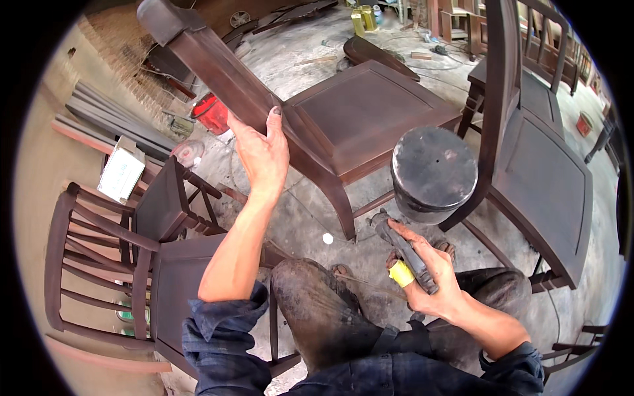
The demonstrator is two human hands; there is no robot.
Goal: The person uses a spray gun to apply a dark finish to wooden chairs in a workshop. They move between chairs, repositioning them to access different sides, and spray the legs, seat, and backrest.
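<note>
A dark brown wooden chair point(360, 109) lies tilted in front of me. My left hand point(261, 155) is closed on the edge of its long curved side rail, thumb up, the other fingers mostly hidden behind the wood. Lower right, above my knee, my right hand point(432, 277) grips a dark hand tool point(415, 256) with a long body and a rounded head. Its exact kind is unclear. Yellow tape point(401, 273) wraps one finger of that hand. Just beyond the tool's head is a dark round can point(434, 175); tool and chair are apart.
Another brown chair point(545, 191) stands close on the right, and a slatted-back chair point(185, 277) at my left. Farther off are a red bucket point(211, 113), a white box point(122, 170), grey boards point(119, 115) and yellowish cans point(363, 20). Thin cords cross the concrete floor point(290, 66).
</note>
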